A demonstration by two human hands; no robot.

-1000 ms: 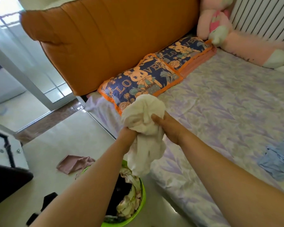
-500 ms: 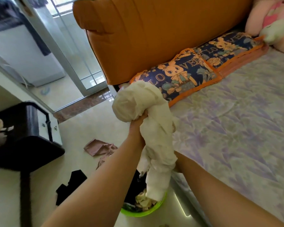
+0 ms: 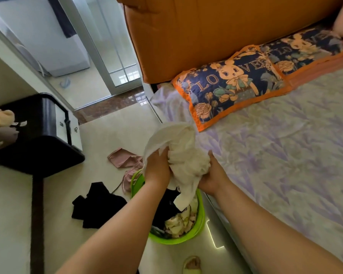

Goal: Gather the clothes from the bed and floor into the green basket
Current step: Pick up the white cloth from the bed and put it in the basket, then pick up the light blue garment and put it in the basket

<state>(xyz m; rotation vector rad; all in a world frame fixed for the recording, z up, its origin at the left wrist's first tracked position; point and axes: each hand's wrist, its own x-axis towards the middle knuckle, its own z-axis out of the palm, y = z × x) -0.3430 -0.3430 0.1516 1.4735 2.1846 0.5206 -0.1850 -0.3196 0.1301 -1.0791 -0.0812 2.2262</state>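
White garment (image 3: 183, 155) bunched in both hands above green basket (image 3: 200, 220).

There is one view only, from a wide-angle camera worn on the person's head, so no second view shares any part of the scene. It looks forward and steeply down, close over both forearms, which reach in from the near edge. The floor (image 3: 115, 123) fills the left, the bed (image 3: 285, 155) the right, and the orange headboard (image 3: 206, 32) stands far. Straight lines bow toward the edges, as the glass door frame (image 3: 99, 46) at far left shows.
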